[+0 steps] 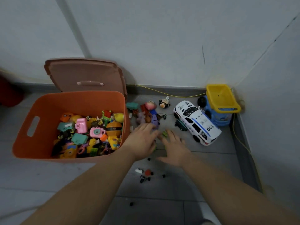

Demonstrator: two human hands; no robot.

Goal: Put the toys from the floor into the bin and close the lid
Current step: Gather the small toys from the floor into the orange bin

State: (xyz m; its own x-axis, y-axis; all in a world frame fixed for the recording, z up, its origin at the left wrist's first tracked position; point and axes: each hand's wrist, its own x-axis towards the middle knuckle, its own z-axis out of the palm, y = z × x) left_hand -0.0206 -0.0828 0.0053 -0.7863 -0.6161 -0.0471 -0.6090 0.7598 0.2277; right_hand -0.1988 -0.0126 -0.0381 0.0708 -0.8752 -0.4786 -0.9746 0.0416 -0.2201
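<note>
Both grips, left hand (142,140) & right hand (176,147), are hovering open over small toys (164,133), just right of bin (40,111).

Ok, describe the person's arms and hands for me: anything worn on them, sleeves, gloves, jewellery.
Both forearms are bare right down to the frame's bottom edge: no sleeves show. The left hand and right hand wear no gloves, and no watch, bracelet or ring is visible on the wrists or fingers. Motion blur softens the fingertips, so a very thin ring cannot be ruled out.

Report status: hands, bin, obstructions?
Left hand and right hand open over floor toys. Bin open, lid against wall. Nothing blocking.
</note>
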